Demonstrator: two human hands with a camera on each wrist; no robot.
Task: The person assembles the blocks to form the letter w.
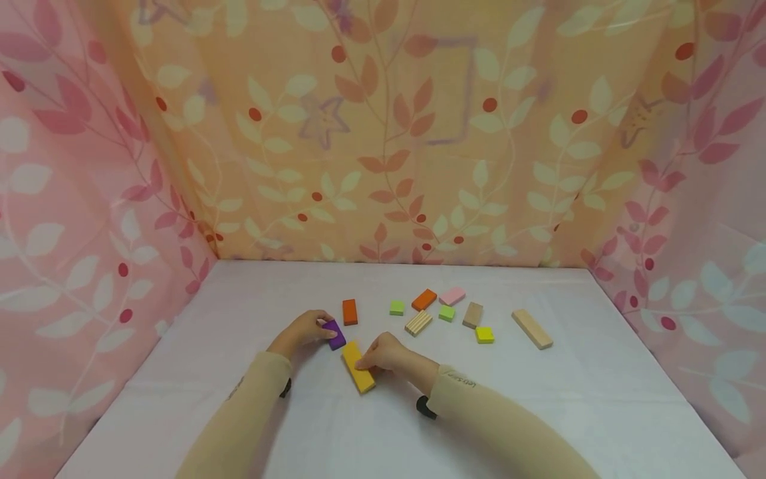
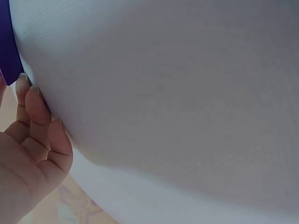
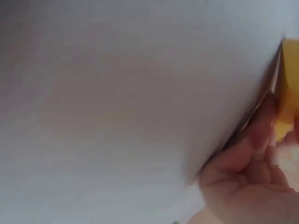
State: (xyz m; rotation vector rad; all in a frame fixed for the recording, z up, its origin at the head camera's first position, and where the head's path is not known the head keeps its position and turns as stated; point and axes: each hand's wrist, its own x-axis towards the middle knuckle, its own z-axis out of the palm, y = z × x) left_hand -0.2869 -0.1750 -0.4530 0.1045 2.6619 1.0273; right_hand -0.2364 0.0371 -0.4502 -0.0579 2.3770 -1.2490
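Note:
In the head view, my left hand (image 1: 304, 328) pinches a purple wooden block (image 1: 338, 340) between thumb and fingers. The purple block (image 2: 7, 46) shows at the left edge of the left wrist view, its lower end by the fingertips. My right hand (image 1: 391, 352) grips a long yellow block (image 1: 364, 381), thumb over its near side. At the right edge of the right wrist view, fingers (image 3: 261, 121) hold that yellow block (image 3: 290, 70) close over the white cloth. The purple block stands just beyond the far end of the yellow one.
An orange block (image 1: 350, 312) lies just past the left hand. Farther right are another orange block (image 1: 424, 299), a pink one (image 1: 452, 296), green ones (image 1: 397, 308), a ridged one (image 1: 419, 323), a small yellow one (image 1: 485, 334) and a long plain plank (image 1: 532, 328).

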